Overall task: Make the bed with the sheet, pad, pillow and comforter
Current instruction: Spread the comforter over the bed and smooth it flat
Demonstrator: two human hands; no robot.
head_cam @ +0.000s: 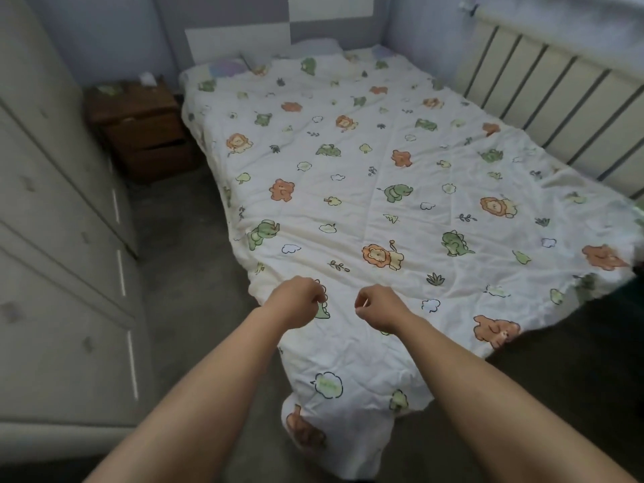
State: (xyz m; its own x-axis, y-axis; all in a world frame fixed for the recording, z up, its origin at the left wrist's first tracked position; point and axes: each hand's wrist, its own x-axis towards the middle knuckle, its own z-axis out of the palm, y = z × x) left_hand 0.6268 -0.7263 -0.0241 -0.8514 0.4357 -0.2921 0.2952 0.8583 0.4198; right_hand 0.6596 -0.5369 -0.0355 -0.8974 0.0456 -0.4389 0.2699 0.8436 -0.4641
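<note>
One quilted comforter (pixel 366 176) takes up most of the view. It is soft white cloth, creased and faintly stitched in squares, printed with orange lions and bears, green dinosaurs and elephants, and small clouds and leaves. It lies spread over the bed (pixel 189 77) from the head end down to the near corner, where a loose fold droops off the edge toward the floor. Its far right edge is cut off by the frame.

Along the left stands a tall, pale chest of drawers (pixel 52 238) with flat fronts and small dull knobs, its top out of view. On the right a cream radiator (pixel 557 99) of long ribbed panels runs beside the bed. The grey carpet (pixel 188 259) looks matted and dim. A dark brown wooden nightstand (pixel 143 130) with drawers sits at the head corner; the things on top of it are too blurred to name. A pale pillow (pixel 313 47) shows only as a soft rounded strip past the comforter's upper edge.

Both bare forearms reach in from below. The left hand (pixel 296 303) and right hand (pixel 380 310) sit close together over the comforter's near end, knuckles up, fingers curled inward. Whether the fingertips pinch the cloth or only hover at it cannot be told, as the backs of the hands hide them.
</note>
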